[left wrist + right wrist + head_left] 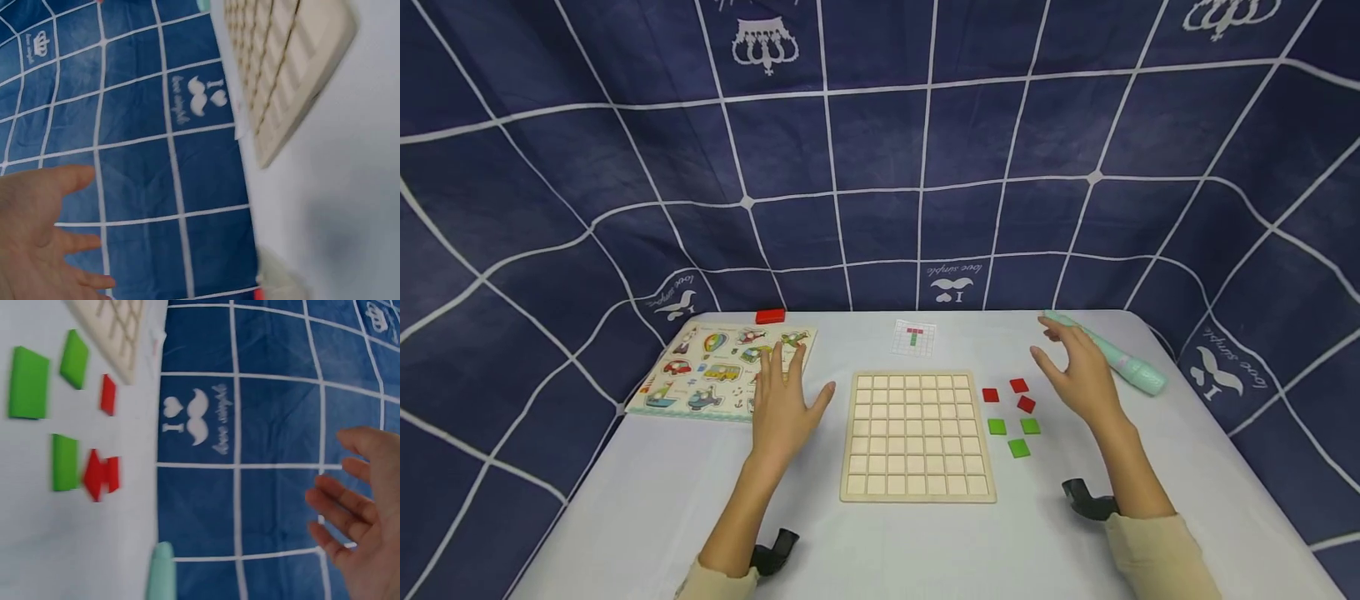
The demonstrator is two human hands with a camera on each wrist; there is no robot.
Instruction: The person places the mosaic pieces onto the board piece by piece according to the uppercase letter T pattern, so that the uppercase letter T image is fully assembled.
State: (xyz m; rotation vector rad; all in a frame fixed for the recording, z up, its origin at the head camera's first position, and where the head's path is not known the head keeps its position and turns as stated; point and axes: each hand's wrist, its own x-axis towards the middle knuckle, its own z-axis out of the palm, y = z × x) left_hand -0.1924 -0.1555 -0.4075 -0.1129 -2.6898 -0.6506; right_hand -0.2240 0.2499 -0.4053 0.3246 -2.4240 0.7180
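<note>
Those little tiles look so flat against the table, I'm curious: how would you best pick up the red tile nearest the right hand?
The red tile lies flat, so nothing offers itself but its thin edges. Probably best: the right hand comes from above and pinches two opposite edges with thumb and fingertip. Its neighbours lie apart from it, so there seems room for the fingers.

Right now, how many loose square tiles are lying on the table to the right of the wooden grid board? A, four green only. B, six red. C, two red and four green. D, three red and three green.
D: right of the wooden grid board lie three red tiles and three green tiles, with neither hand touching them.
</note>
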